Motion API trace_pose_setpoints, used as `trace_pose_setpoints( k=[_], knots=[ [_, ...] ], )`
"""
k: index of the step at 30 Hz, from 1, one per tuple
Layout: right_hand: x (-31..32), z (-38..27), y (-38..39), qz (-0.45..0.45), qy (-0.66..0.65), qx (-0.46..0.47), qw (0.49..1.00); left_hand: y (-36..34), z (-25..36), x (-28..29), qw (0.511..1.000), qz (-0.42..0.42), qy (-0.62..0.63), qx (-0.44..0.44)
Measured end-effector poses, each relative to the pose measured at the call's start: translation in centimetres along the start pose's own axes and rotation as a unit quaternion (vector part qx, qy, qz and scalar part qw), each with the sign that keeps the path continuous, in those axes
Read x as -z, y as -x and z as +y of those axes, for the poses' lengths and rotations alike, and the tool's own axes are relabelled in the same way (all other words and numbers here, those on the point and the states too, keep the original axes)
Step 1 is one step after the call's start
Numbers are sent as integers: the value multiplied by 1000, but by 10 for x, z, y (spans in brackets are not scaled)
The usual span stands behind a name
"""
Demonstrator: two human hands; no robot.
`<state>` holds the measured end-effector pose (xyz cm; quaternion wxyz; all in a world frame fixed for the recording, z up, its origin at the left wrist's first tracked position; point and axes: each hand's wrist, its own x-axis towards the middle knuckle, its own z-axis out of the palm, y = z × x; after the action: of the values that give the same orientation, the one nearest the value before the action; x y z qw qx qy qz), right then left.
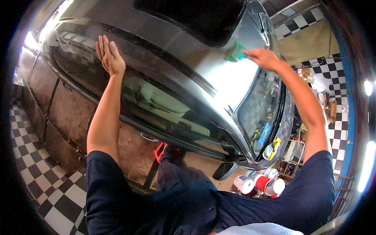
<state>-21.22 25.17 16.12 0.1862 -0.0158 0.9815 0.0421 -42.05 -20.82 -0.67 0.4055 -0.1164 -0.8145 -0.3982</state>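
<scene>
The right hand [261, 58] grips a green pad [236, 52] with its fingers curled around the near edge. The pad, blurred, is at the silver-grey roof [164, 43] of a car, between the dark sunroof panel [196, 19] and the top of the windshield [254, 105]. Whether its whole face lies flat on the metal cannot be told.

The left hand [111, 56] is well apart from it, at the left over the near edge of the roof, above the side windows [168, 102]. It holds nothing; the fingers are straight and lie close together, the thumb alongside. Whether the palm touches the car cannot be told.

The car stands with its front toward the right. A side mirror [225, 170] juts out on the near side, and a yellow tool [275, 149] is by the base of the windshield, its exact kind unclear. Near the mirror, white and red buckets [243, 184] are clustered to the right. A red frame [159, 152] is beside the person's dark trousers [172, 172], below the doors. Black-and-white checkered floor [58, 196] spreads at the near left, and a checkered wall [337, 82] with a blue edge [347, 125] rises at the right.
</scene>
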Motion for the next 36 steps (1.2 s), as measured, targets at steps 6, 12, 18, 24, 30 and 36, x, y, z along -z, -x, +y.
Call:
trace_pose_setpoints(
  k=[6,12,18,24,30,36],
  knots=[
    [31,25,31,-99,131,-72,984,-2,3,-7,1000,-4,9,12],
    [85,-35,-109,125,157,14,980,-2,-3,-1,1000,-22,5,-14],
    [62,0,-158,126,54,24,990,-4,0,1,999,-37,-3,2],
    [30,81,-52,-22,98,-74,992,-2,-6,0,999,-26,-3,-23],
    [65,83,-41,11,187,-96,978,-3,7,-5,999,-39,17,25],
    [54,34,-122,125,137,19,983,-5,-8,-1,999,-44,11,-2]
  ],
)
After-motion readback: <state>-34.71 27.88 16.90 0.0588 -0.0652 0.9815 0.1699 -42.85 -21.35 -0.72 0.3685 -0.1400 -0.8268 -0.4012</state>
